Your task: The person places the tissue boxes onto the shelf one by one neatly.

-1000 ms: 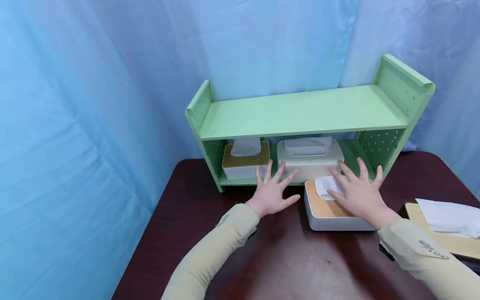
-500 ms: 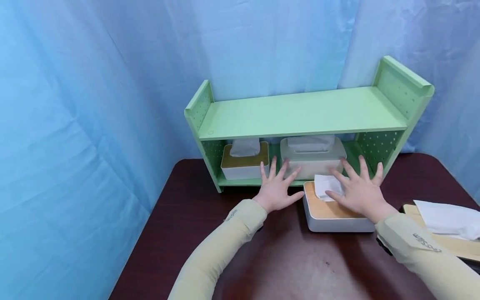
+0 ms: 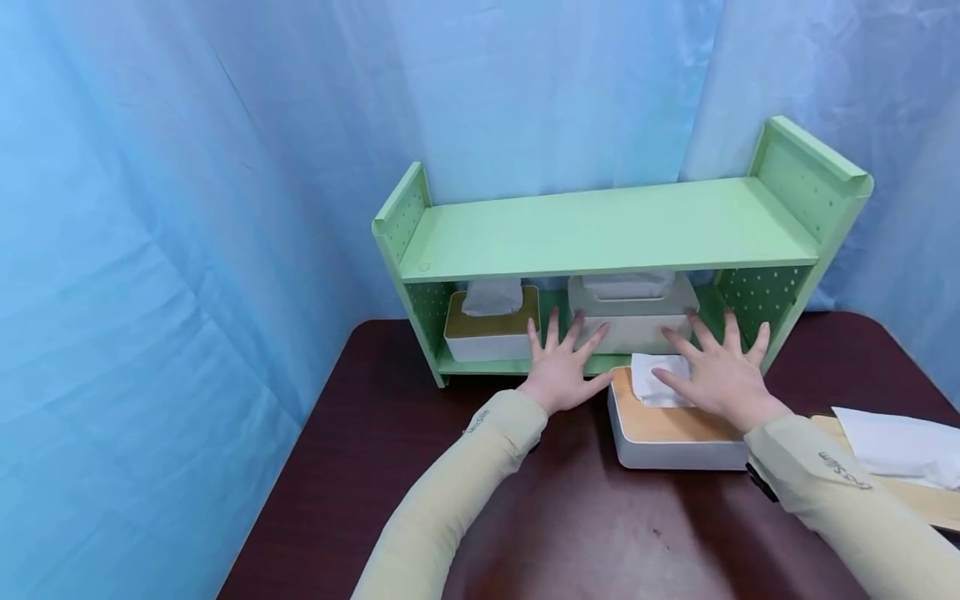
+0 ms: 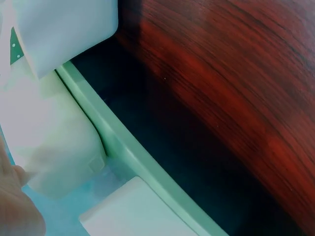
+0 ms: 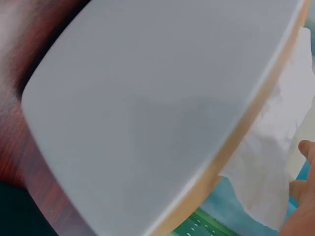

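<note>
An off-white tissue box (image 3: pixel 637 335) sits in the lower level of the green shelf (image 3: pixel 600 237), a tissue showing at its top. My left hand (image 3: pixel 561 377), fingers straight and spread, has its fingertips at the left part of the box's front. On the other side my right hand (image 3: pixel 723 379) spreads its fingers toward the front right corner. Beneath the right hand stands a white tissue box with a light wood top (image 3: pixel 675 454), its tissue partly covered by the thumb. In the left wrist view, the off-white box (image 4: pixel 49 132) lies beyond the left fingers (image 4: pixel 17 206).
A smaller tissue box with a brown wood top (image 3: pixel 491 346) occupies the left end of the lower shelf. At the right table edge lies another wood-topped tissue box (image 3: pixel 911 500), partly behind the right sleeve. Blue curtains (image 3: pixel 225 167) hang behind the dark table (image 3: pixel 360 467).
The off-white box has slid deeper into the shelf and slightly right. My left hand has followed it forward and right; the right hand has stayed at its corner, fingers spread.
</note>
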### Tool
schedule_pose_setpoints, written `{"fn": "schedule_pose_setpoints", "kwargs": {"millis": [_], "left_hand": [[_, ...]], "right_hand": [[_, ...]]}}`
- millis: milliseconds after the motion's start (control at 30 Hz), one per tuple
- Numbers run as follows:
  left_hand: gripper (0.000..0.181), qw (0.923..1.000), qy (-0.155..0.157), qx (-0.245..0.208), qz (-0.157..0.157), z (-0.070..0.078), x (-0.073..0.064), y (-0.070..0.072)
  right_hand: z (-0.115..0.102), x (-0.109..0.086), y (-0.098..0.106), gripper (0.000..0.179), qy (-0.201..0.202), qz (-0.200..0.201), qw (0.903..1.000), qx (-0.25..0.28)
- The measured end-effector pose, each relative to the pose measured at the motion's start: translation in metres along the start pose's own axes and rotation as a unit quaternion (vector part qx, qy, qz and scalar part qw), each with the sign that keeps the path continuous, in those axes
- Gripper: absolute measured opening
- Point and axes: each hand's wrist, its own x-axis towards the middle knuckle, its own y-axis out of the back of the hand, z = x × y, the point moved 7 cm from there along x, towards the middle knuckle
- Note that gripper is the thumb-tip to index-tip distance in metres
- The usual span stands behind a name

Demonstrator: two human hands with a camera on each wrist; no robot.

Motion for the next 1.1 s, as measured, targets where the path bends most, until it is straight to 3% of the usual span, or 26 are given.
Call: {"fn": "schedule_pose_setpoints", "kwargs": {"millis": [167, 400, 567, 1100], "left_hand": [[0.067, 0.9998, 0.013, -0.010, -0.014, -0.002, 0.006, -0.001], [0.066, 0.9999, 0.011, -0.010, -0.008, -0.005, 0.011, 0.004], [0.066, 0.9998, -0.003, -0.018, -0.006, -0.001, 0.006, 0.001], [0.065, 0.9969, -0.044, -0.035, 0.055, 0.011, -0.018, 0.013]], "right_hand": [[0.002, 0.006, -0.001, 0.072, -0.009, -0.015, 0.9998, 0.006], [0.006, 0.011, -0.003, 0.069, -0.015, -0.016, 0.9996, 0.017], [0.006, 0.005, -0.003, 0.067, -0.011, -0.006, 0.9996, 0.024], [0.000, -0.020, 0.011, 0.054, 0.024, 0.066, 0.9970, 0.033]]}}
